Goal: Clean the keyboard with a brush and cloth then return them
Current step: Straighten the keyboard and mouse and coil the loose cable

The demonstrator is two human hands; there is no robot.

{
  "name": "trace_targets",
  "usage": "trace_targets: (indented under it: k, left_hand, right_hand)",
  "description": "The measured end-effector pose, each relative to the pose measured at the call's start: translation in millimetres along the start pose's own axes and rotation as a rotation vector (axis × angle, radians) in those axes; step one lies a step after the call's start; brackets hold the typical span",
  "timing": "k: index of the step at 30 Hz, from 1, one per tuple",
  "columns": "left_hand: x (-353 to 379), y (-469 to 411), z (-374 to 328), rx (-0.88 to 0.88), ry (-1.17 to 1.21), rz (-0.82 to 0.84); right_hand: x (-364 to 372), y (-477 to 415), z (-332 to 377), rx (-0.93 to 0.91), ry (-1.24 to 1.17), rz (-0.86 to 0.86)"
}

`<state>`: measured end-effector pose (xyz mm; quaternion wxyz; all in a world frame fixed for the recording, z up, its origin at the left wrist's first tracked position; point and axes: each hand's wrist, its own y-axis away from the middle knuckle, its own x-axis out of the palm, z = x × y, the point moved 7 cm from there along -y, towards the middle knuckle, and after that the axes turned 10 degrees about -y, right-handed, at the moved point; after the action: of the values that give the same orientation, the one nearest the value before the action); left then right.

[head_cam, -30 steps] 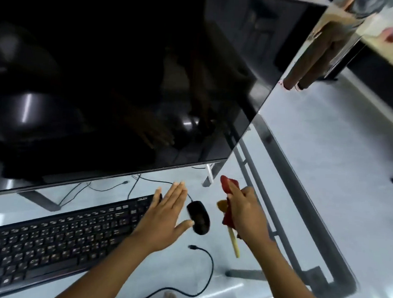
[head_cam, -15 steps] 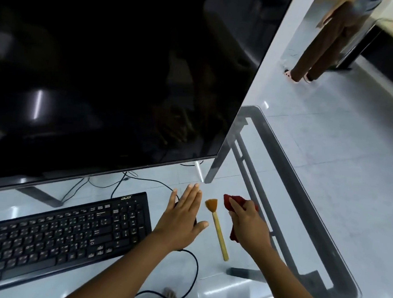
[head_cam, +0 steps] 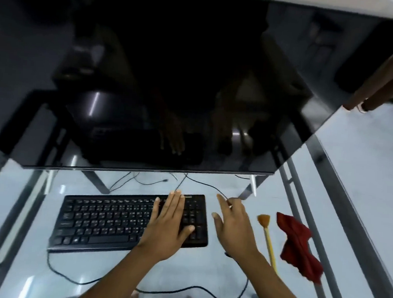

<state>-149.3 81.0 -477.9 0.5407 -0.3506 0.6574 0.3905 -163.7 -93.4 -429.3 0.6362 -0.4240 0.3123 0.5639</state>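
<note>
Glass desk (head_cam: 27,262), keyboard (head_cam: 107,219) below monitor (head_cam: 149,75), trailing cable (head_cam: 171,290)

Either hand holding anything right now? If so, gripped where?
Nothing is held. The left hand lies flat over the keyboard's right end and the right hand is open beside it. The brush and cloth lie on the table, clear of both hands.

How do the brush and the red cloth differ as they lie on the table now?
The brush is thin, straight and yellow-handled; the cloth is dark red, broad and crumpled. The brush lies nearer the right hand; the cloth lies farther right. Both rest on the glass table, unheld.
</note>
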Motion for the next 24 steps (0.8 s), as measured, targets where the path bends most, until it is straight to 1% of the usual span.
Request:
trace_targets:
  k: [4, 7, 10, 13, 15, 17, 24]
  left_hand:
    - [1, 36, 61, -0.155, 0.028, -0.022]
    - [2, 64, 101, -0.311, 0.099, -0.08]
    - [-1, 95, 146, -0.537, 0.148, -0.15]
    - [-2, 124, 184, -0.756, 0.214, -0.163]
    - [-2, 136, 200, -0.792, 0.198, -0.17]
    - [-2, 139, 208, -0.789, 0.17, -0.154]
    - [-11, 126, 224, -0.84, 0.298, -0.197]
  right_hand:
    - [38, 4, 43, -0.03, -0.022, 0.13]
    - [56, 10, 58, -0.024, 0.028, 0.169]
    - [63, 13, 54, 0.105, 0.068, 0.145]
    - [65, 24, 39, 0.286, 0.044, 0.097]
    - [71, 31, 32, 0.365, -0.001, 0.097]
    - [75, 33, 28, 0.388, -0.036, 0.097]
    - [80, 14, 32, 0.465, -0.149, 0.073]
